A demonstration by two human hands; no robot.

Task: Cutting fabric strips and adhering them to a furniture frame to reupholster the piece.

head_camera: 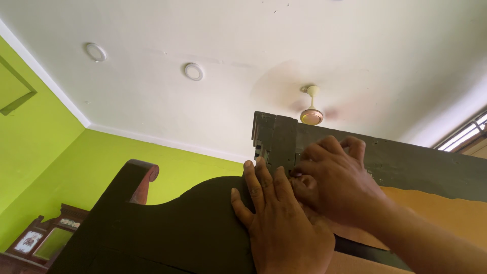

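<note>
Overhead, a dark carved wooden panel [167, 228] is meeting a grey wooden rail [406, 165]. The left hand [276, 223] is pressing flat, fingers spread, while the right hand [337, 185] is curling closed at the joint, seemingly aligning it; what it pinches is hidden.

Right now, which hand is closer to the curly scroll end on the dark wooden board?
Left. The left hand lies flat on the dark curved wooden board, toward the reddish carved scroll. The right hand sits farther away, against the grey wooden frame.
</note>
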